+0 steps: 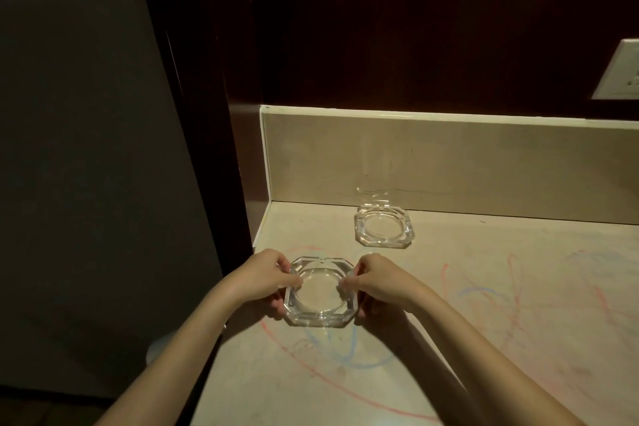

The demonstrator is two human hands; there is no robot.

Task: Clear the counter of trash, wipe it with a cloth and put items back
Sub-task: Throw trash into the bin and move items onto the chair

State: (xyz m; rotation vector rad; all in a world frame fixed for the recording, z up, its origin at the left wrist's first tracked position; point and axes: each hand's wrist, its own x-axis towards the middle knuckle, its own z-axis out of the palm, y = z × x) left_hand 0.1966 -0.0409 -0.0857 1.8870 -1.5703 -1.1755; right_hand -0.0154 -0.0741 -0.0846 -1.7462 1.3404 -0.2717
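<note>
Both hands hold a clear glass ashtray (320, 290) near the bench's (484, 339) front left corner: the left hand (266, 278) pinches its left rim, the right hand (377, 284) its right rim. A second ashtray (383, 225) sits by the backsplash (484, 166), well apart. Red and blue scribbles (511, 297) mark the bench

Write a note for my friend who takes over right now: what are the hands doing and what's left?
Left hand and right hand: both grip the near glass ashtray by its sides, at the counter's front left.
Second glass ashtray: sits by the backsplash, untouched.
Counter: red and blue crayon scribbles still on it; no trash or cloth in view.
Left: move the ashtrays off, wipe away the scribbles, put the ashtrays back.
</note>
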